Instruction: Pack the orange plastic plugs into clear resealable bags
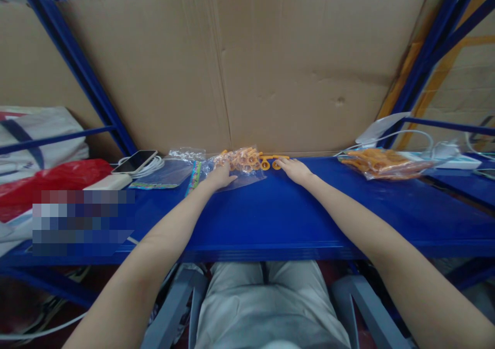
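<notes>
The left hand (219, 178) is at a clear bag (247, 181) and a pile of orange bits (249, 159) on the blue counter (247, 215); I can't tell how tight its grip is. The right hand (294, 170), fingers nearly straight, is by loose orange bits (265, 165); I can't tell if it pinches one. A bump could scatter the bits, or a tug could slide the thin bag.

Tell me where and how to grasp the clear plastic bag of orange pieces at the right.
Probably grip the clear plastic bag at its left end, right hand coming from the left: it lies flat, bare blue tabletop leads there, and a flat white object sits by its right end.
</notes>
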